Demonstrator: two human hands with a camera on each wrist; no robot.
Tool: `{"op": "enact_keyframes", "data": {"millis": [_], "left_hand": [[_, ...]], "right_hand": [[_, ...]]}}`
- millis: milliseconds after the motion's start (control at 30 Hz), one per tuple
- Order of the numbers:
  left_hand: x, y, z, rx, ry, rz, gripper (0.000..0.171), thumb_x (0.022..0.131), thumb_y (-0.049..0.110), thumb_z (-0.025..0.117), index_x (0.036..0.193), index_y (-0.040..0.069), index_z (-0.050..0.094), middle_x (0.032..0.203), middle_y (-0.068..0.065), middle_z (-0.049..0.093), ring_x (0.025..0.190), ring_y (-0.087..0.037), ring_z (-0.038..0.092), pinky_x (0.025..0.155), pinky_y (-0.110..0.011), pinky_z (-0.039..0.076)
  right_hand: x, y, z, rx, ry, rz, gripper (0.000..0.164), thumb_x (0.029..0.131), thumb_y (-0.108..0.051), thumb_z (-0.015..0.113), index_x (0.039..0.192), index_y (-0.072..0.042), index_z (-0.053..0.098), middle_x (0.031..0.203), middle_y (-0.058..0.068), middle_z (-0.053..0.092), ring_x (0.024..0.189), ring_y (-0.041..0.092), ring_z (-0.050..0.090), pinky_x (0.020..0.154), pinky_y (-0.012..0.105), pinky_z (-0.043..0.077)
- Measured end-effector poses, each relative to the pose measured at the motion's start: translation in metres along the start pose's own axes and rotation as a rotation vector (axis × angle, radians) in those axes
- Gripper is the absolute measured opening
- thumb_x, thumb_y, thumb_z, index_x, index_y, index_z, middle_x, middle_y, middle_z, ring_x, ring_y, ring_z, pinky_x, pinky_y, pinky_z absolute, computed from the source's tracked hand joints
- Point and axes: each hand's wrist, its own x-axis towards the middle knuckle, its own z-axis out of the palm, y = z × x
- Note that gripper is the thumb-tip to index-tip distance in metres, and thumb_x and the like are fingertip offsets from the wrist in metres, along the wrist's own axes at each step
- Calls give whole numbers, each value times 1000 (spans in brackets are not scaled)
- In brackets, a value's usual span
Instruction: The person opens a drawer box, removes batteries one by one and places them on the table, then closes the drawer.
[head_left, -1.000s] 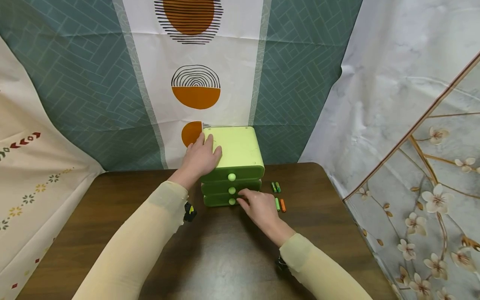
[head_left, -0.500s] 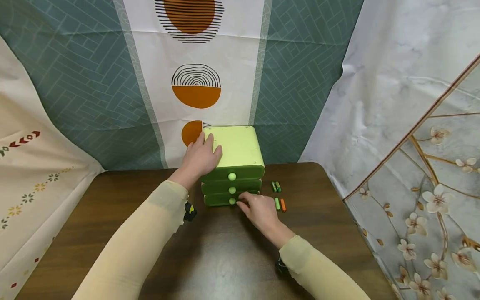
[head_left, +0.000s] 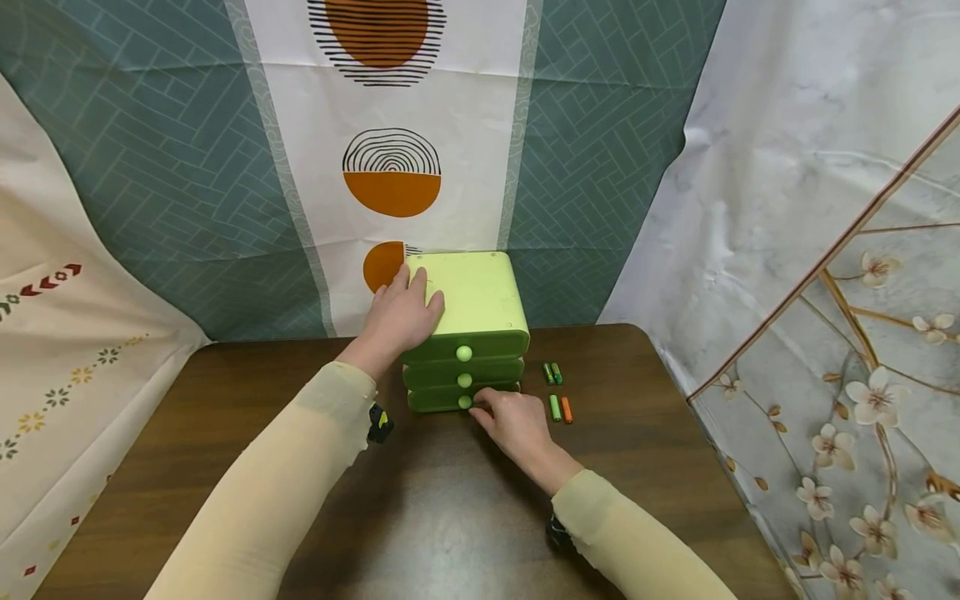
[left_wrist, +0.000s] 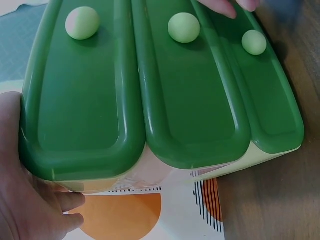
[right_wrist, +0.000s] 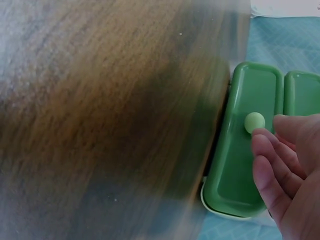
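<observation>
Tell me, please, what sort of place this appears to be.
Probably an indoor tabletop workspace, perhaps arranged for filming: patterned cloths hang behind and beside a brown table, where a small drawer box stands.

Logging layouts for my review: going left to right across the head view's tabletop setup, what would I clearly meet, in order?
Left grip → bottom drawer's knob → right grip → light green cylinder → orange cylinder.

Hung with teal-and-white cloth at upper centre — flanked by cream fabric at left, flowered fabric at right — above brown table
</observation>
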Motion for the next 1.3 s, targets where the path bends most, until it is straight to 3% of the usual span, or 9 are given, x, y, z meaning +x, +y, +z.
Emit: {"op": "enact_keyframes", "data": {"millis": [433, 1300], "left_hand": [[-1, -1, 0, 5, 2, 3, 75, 118, 48, 31, 175, 0, 24, 182, -27, 11, 167, -44, 17, 134, -60, 11], [-2, 2, -1, 16, 9, 6, 78, 118, 54, 30, 175, 1, 25, 181, -27, 13, 167, -44, 18, 134, -61, 12]], "right_hand": [[1, -1, 12, 13, -15, 6, 17, 99, -33, 86, 111, -20, 85, 93, -7, 83, 71, 12, 74, 55, 34, 55], [8, 1, 22, 37, 17, -13, 14, 96, -29, 90, 109, -25, 85, 94, -9, 82, 71, 14, 74, 55, 37, 56]]}}
